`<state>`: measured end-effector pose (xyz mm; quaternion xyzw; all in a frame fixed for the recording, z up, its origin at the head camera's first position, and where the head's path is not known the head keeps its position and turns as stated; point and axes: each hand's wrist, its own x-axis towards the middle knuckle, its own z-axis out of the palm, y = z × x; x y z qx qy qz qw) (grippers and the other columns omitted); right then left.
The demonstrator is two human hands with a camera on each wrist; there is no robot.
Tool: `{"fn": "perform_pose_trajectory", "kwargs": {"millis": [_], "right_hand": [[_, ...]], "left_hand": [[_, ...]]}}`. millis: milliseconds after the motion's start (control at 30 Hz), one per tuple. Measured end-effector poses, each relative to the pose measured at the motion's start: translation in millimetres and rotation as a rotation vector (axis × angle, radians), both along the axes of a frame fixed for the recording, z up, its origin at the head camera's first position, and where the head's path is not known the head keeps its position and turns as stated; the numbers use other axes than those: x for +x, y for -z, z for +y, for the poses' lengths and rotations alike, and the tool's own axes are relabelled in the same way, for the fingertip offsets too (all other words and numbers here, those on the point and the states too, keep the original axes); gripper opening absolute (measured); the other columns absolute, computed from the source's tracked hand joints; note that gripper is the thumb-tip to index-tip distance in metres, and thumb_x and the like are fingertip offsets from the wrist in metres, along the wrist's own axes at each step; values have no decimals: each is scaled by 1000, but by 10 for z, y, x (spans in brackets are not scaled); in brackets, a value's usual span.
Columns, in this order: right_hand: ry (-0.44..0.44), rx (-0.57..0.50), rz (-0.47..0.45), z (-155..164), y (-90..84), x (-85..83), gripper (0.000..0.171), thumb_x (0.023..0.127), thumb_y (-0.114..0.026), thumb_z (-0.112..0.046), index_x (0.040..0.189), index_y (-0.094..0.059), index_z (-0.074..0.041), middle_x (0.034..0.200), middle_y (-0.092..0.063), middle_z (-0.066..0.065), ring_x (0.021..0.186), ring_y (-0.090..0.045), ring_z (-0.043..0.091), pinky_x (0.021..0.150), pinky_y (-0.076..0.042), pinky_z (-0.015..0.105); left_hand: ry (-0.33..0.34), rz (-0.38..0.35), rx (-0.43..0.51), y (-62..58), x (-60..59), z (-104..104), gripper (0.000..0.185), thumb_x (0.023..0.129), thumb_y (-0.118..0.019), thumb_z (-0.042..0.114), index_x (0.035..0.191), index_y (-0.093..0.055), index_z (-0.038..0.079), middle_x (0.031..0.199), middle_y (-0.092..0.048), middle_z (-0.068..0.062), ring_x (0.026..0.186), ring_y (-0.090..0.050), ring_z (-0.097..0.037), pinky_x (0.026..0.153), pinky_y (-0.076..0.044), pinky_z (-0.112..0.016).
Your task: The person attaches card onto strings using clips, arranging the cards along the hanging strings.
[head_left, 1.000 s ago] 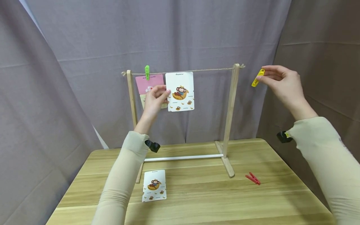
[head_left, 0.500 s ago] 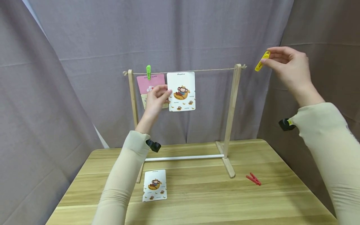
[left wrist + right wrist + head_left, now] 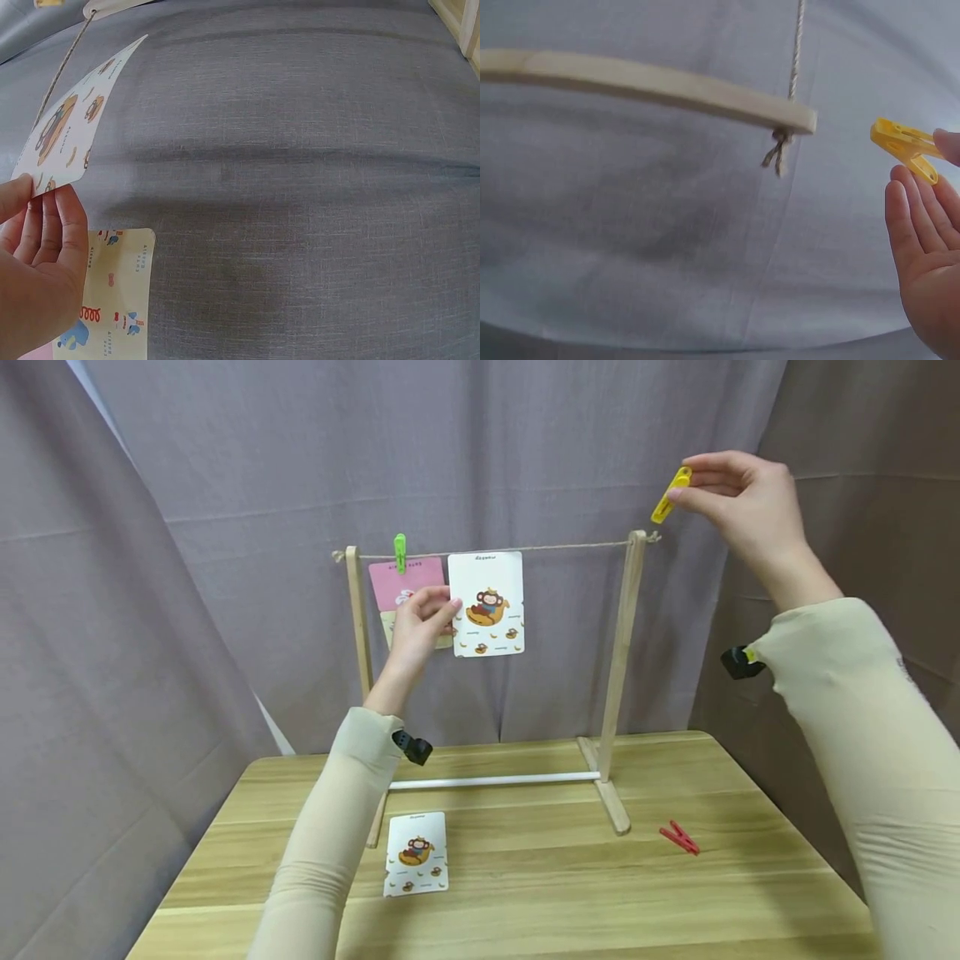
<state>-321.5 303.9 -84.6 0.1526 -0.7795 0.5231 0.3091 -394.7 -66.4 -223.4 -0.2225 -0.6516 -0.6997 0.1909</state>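
A wooden drying rack (image 3: 621, 677) stands on the table with a string (image 3: 555, 547) stretched across its top. My left hand (image 3: 420, 622) pinches the lower left edge of a white monkey card (image 3: 487, 603) (image 3: 64, 127), holding it up against the string. Behind it a pink card (image 3: 401, 581) hangs from a green clothespin (image 3: 400, 552). My right hand (image 3: 738, 497) pinches a yellow clothespin (image 3: 670, 494) (image 3: 906, 146) just above and right of the rack's right post top (image 3: 727, 101).
On the table (image 3: 525, 893) lie a second monkey card (image 3: 416, 864) near the rack's left foot and a red clothespin (image 3: 679, 837) at the right. Grey curtains (image 3: 225, 485) hang close behind and on both sides. A white rod (image 3: 491, 780) joins the rack's feet.
My right hand has risen and moved left with the yellow clothespin, from beside the right post to above its top. The left hand and card stay put.
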Motion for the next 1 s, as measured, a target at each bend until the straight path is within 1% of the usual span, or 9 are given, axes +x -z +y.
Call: {"fn": "perform_pose_trajectory", "kwargs": {"millis": [200, 367, 467, 733, 833, 1000], "right_hand": [[-52, -8, 12, -179, -73, -113, 36, 86, -82, -18, 120, -72, -16, 99, -71, -12, 93, -65, 2, 79, -45, 10], [-126, -106, 22, -313, -139, -219, 33, 85, -82, -11, 117, -71, -11, 96, -72, -8, 89, -67, 5, 78, -49, 13], [-155, -136, 6, -373, -158, -281, 34, 84, -82, -9, 116, -71, -10, 94, -72, -7, 87, -67, 7, 78, -51, 15], [-171, -112, -28, -539, -155, -400, 36, 85, -81, -10, 119, -69, -8, 97, -70, -6, 88, -66, 8, 81, -51, 17], [-171, -77, -37, -622, -157, -424, 39, 86, -82, -12, 122, -68, -7, 98, -70, -6, 90, -66, 9, 83, -52, 18], [-197, -57, -51, -751, -189, -448, 46, 84, -84, -15, 126, -68, -5, 103, -71, -3, 95, -66, 11, 84, -52, 18]], "left_hand": [[-12, -3, -9, -10, 7, -6, 27, 97, -68, 7, 120, -63, -4, 104, -72, -16, 80, -64, -14, 69, -57, -25], [-14, -3, -17, -34, 5, -24, 28, 97, -68, 8, 121, -63, -4, 105, -72, -15, 82, -65, -15, 70, -58, -26], [-10, -4, -17, -37, 3, -22, 28, 96, -68, 8, 121, -63, -4, 105, -72, -16, 82, -65, -15, 70, -58, -26], [-20, 1, -14, -18, 5, -17, 26, 97, -68, 8, 119, -63, -4, 102, -72, -13, 82, -64, -14, 68, -57, -25], [-15, 9, -16, -6, 4, -12, 26, 96, -68, 7, 119, -63, -4, 101, -72, -13, 82, -65, -14, 67, -57, -25], [-8, 17, -8, 5, 1, -1, 26, 96, -68, 7, 119, -63, -5, 101, -72, -14, 81, -65, -14, 67, -56, -24]]}}
